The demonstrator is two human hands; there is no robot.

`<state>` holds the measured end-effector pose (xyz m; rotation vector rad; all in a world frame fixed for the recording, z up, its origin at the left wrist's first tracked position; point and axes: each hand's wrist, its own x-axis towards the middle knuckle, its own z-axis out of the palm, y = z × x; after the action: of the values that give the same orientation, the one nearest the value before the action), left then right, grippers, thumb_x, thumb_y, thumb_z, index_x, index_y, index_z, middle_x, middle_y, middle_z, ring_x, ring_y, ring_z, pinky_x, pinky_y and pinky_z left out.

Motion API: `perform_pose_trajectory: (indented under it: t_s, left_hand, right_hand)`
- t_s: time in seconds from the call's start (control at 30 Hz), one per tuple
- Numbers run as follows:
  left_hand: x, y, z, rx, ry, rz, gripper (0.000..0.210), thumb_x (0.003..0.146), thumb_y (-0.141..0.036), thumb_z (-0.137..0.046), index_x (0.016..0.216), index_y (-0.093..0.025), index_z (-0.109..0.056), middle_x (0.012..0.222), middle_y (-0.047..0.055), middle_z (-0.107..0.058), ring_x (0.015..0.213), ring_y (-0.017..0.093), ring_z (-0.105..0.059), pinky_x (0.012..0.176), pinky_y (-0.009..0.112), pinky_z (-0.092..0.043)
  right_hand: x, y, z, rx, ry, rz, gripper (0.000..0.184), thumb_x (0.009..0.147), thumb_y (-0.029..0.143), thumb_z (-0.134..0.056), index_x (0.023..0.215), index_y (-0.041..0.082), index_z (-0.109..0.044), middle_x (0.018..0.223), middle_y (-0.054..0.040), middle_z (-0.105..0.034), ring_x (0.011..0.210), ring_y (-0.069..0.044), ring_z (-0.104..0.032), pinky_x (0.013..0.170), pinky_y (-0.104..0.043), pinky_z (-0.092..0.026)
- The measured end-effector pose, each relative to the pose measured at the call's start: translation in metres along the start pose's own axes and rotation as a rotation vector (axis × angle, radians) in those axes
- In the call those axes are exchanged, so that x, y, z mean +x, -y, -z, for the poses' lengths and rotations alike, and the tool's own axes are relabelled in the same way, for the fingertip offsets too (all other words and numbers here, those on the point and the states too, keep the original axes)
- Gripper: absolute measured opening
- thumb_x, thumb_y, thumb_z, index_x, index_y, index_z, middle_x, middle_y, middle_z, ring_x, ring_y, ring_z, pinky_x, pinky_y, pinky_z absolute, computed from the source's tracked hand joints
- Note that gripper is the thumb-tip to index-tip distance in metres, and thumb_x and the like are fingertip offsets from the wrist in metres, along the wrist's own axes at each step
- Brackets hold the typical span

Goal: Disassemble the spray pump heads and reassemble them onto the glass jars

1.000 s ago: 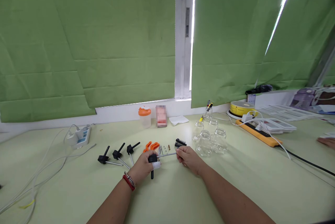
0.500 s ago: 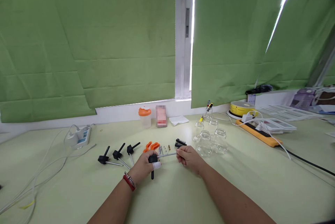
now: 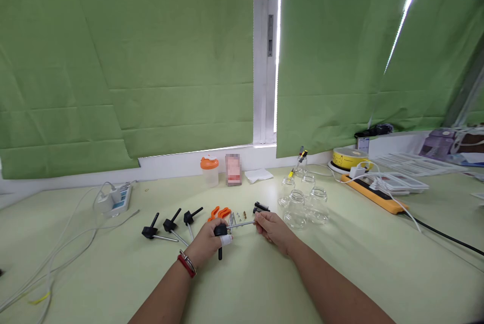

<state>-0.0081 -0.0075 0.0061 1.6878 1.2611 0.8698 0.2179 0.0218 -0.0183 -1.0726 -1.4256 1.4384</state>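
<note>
I have the left hand wrapped round the black head of the tool, while the right hand pinches the far end of its metal rod. The tool spans the gap between both hands, over the table, its black handle jutting toward my camera. I see three similar tools lying to the left, orange clips just beyond the left hand, black parts beside the right fingertips, and clear jars farther right.

Office-like workroom | long table | orange power strip | papers | green blinds
</note>
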Motion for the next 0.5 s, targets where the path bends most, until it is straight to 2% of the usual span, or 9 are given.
perform_pose_trajectory:
  t_s: [0.1, 0.23, 0.5]
  left_hand:
    - [0.0009, 0.0028, 0.0006, -0.004, -0.006, 0.013, 0.03, 0.066, -0.037, -0.067, 0.085, -0.018, -0.053, 0.068, -0.003, -0.042, 0.059, 0.011, -0.038, 0.054, 0.023, -0.03]
    - [0.0, 0.0008, 0.0, -0.03, 0.013, 0.016, 0.028, 0.066, -0.036, -0.067, 0.082, -0.019, -0.053, 0.066, -0.004, -0.043, 0.057, 0.011, -0.037, 0.053, 0.023, -0.03]
    - [-0.0017, -0.0041, -0.0006, -0.02, 0.013, 0.042, 0.029, 0.065, -0.034, -0.068, 0.084, -0.019, -0.054, 0.067, -0.003, -0.044, 0.059, 0.012, -0.039, 0.055, 0.024, -0.032]
  right_hand:
    - [-0.0007, 0.0025, 0.002, 0.058, 0.013, 0.075, 0.038, 0.077, 0.056, -0.055, 0.084, 0.019, -0.052, 0.058, 0.0061, -0.048, 0.041, -0.005, -0.028, 0.041, -0.021, -0.019]
    - [-0.0006, 0.0019, 0.0041, 0.01, 0.007, 0.112, 0.03, 0.07, 0.045, -0.065, 0.075, 0.018, -0.052, 0.056, 0.0058, -0.045, 0.046, -0.007, -0.033, 0.045, -0.021, -0.024]
    - [-0.0016, -0.0008, 0.0027, -0.117, -0.017, 0.094, 0.029, 0.078, 0.044, -0.055, 0.066, 0.018, -0.049, 0.056, 0.0046, -0.046, 0.049, -0.008, -0.03, 0.048, -0.023, -0.021]
